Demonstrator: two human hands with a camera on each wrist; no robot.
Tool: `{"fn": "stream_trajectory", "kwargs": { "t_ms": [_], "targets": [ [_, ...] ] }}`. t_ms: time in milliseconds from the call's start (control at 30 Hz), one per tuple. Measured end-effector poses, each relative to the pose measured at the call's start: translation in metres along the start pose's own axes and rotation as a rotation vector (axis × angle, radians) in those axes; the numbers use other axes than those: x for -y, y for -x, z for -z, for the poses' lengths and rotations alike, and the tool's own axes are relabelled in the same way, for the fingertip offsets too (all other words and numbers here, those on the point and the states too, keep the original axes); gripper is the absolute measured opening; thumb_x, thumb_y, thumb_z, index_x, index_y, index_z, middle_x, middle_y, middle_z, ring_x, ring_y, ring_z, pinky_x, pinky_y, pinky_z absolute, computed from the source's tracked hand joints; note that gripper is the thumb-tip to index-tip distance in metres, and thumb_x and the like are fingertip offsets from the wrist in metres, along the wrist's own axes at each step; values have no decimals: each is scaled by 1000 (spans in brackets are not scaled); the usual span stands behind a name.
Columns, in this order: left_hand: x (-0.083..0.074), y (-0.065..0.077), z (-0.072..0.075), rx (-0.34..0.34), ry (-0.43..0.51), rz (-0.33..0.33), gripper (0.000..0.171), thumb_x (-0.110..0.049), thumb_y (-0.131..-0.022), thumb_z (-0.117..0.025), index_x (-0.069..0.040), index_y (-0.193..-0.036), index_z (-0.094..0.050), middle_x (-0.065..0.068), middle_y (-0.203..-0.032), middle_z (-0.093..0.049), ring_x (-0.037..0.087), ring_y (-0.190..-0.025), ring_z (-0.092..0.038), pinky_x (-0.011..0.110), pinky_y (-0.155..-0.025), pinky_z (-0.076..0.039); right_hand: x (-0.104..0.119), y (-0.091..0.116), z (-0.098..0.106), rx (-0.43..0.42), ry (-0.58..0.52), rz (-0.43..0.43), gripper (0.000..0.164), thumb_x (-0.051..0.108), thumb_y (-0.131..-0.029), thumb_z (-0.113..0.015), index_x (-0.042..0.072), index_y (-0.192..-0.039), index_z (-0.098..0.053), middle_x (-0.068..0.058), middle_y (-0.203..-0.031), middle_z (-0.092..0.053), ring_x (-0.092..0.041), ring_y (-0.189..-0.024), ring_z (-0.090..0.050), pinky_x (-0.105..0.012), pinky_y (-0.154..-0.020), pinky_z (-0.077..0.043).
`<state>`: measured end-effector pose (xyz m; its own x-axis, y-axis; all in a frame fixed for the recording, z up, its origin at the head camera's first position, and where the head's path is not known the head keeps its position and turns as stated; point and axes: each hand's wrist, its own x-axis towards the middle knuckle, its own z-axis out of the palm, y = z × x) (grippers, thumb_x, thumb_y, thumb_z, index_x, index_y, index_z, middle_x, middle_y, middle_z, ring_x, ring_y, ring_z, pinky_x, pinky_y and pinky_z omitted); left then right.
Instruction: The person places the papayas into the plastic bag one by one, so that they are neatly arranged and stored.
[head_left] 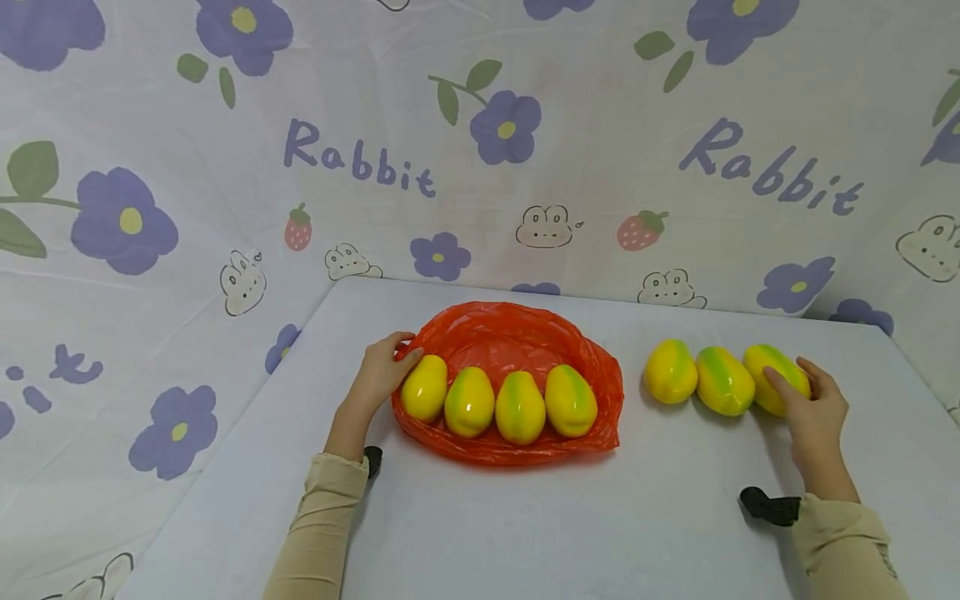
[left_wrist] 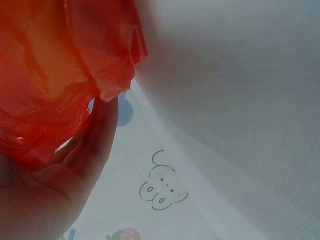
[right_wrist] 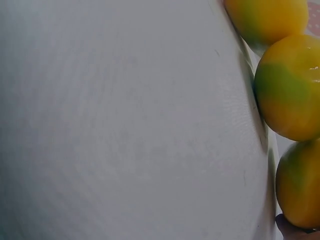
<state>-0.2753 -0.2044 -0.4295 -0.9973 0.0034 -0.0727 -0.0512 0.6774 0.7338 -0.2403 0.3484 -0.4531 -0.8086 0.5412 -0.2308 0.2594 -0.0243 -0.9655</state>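
Observation:
A red plastic bag (head_left: 480,333) lies spread with its mouth open on the table, several glossy yellow papayas with green streaks (head_left: 468,402) in a row inside it. My left hand (head_left: 381,375) holds the bag's left rim, its thumb beside the leftmost papaya. In the left wrist view the red film (left_wrist: 45,75) covers part of my left hand (left_wrist: 65,185). To the right of the bag, three more papayas lie side by side. My right hand (head_left: 817,408) grips the rightmost papaya (head_left: 776,375) between thumb and fingers. The right wrist view shows these three papayas (right_wrist: 295,90) at its right edge.
The white table (head_left: 525,533) reaches back to a hanging cloth (head_left: 600,125) printed with flowers, rabbits and lettering. Another loose papaya (head_left: 724,381) touches the gripped one, and the third (head_left: 671,372) lies nearest the bag. Black straps (head_left: 772,507) show at the wrists.

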Motion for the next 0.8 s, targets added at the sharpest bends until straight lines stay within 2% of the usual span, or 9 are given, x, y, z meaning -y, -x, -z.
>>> {"fn": "stream_trajectory", "kwargs": {
  "t_ms": [167, 333, 500, 800],
  "targets": [
    [-1, 0, 0, 0, 1, -1, 46, -29, -100, -55, -9, -140, -48, 18, -133, -57, 33, -115, -57, 47, -101, -51, 0, 2, 0, -33, -26, 14, 71, 35, -87, -72, 26, -149, -39, 13, -152, -37, 3, -123, -38, -15, -118, -25],
    [-1, 0, 0, 3, 4, 4, 46, -30, -100, -55, -9, -140, -48, 18, -134, -56, 33, -115, -57, 47, -101, -51, 1, 5, 0, -51, -42, 8, 70, 35, -87, -72, 26, -149, -40, 11, -155, -34, 3, -123, -37, -15, -118, -25],
    [0, 0, 0, -2, 5, 1, 46, -30, -99, -55, -10, -140, -48, 18, -133, -57, 33, -115, -57, 47, -100, -52, 5, 8, -3, -92, -58, 12, 69, 34, -87, -72, 25, -148, -42, 14, -147, -41, 3, -118, -38, -14, -116, -28],
    [2, -1, -1, -2, 9, 2, 46, -31, -99, -55, -10, -140, -48, 17, -134, -56, 33, -115, -57, 47, -100, -52, 18, 15, -10, -140, -101, 24, 67, 33, -87, -72, 27, -147, -42, 11, -155, -36, -2, -131, -36, -16, -118, -26]
  ]
}}
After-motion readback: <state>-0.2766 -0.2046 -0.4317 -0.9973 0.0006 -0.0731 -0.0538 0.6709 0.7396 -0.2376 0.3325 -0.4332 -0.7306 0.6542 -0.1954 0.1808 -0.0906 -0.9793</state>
